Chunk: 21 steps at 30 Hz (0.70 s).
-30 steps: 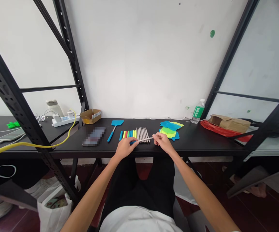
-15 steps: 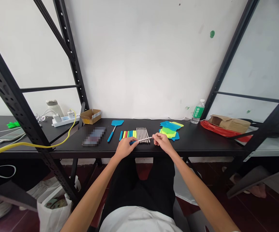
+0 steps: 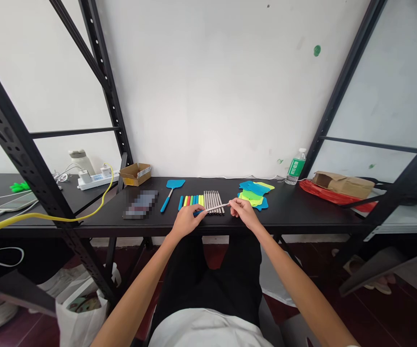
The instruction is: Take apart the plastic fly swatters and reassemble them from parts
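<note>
My left hand (image 3: 188,220) is closed round a blue handle (image 3: 198,212) at the left end of a thin metal rod (image 3: 217,208). The fingers of my right hand (image 3: 243,213) pinch the rod's other end, so it lies between both hands just above the table. Behind it rests a row of similar metal rods (image 3: 213,198). Left of those lie several coloured handles (image 3: 191,200) in blue, red, green and yellow. Beyond my right hand is a loose pile of flat blue, green and yellow swatter heads (image 3: 253,189). A whole blue fly swatter (image 3: 172,191) lies to the left.
On the black table (image 3: 284,212) are a blurred phone-like slab (image 3: 141,204), a small cardboard box (image 3: 135,174) and a water bottle (image 3: 296,167). A yellow cable (image 3: 96,212) crosses at left. Black metal posts (image 3: 31,140) frame both sides. A brown paper package (image 3: 343,184) lies right.
The rod's right end and my right hand have shifted very slightly up. Both hands keep hold, and the parts on the table lie where they were.
</note>
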Each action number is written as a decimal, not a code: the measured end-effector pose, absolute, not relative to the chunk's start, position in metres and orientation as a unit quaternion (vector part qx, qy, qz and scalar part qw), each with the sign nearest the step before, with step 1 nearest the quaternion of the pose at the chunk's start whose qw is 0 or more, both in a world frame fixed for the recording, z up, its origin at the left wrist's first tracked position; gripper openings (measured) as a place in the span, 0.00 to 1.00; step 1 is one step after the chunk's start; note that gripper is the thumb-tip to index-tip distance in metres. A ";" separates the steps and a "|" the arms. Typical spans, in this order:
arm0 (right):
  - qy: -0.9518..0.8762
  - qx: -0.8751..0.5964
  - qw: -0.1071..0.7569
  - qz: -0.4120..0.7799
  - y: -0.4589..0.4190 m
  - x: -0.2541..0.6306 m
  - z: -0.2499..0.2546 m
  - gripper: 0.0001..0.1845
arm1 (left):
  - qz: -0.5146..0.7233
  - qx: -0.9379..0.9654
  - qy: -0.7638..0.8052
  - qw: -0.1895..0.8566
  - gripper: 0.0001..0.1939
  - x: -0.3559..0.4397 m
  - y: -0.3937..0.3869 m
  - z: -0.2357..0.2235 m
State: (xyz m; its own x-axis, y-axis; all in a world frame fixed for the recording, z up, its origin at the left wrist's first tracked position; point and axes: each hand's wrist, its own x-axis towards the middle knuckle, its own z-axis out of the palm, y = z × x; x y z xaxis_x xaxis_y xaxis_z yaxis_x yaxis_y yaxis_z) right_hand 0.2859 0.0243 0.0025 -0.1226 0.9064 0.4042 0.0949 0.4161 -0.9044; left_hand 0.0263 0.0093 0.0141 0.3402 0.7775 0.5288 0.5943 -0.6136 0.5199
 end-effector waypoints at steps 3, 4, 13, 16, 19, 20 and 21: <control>-0.640 -0.384 0.546 0.380 0.025 0.286 0.002 0.19 | 0.388 0.809 0.426 0.118 0.16 0.026 0.009 0.014; -0.637 -0.384 0.549 0.381 0.025 0.286 0.002 0.19 | 0.387 0.808 0.429 0.118 0.16 0.026 0.009 0.014; -0.603 -0.375 0.579 0.400 0.025 0.287 0.004 0.15 | 0.385 0.804 0.443 0.097 0.18 0.027 0.007 0.014; -0.603 -0.374 0.580 0.400 0.024 0.288 0.004 0.14 | 0.374 0.802 0.456 0.089 0.19 0.027 0.006 0.014; -0.610 -0.373 0.575 0.398 0.024 0.288 0.004 0.15 | 0.367 0.803 0.460 0.092 0.20 0.028 0.006 0.015; -0.612 -0.372 0.574 0.397 0.024 0.288 0.004 0.15 | 0.368 0.804 0.457 0.096 0.20 0.028 0.006 0.015; -0.614 -0.371 0.573 0.397 0.024 0.288 0.004 0.15 | 0.370 0.805 0.453 0.101 0.20 0.028 0.006 0.015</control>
State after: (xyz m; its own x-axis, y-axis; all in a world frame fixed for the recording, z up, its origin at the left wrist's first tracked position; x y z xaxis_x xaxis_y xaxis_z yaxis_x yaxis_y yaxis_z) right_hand 0.2877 0.0239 0.0039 -0.0687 0.9097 0.4096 0.0006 0.4106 -0.9118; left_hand 0.0281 0.0058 0.0152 0.3151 0.8036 0.5049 0.6543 -0.5693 0.4977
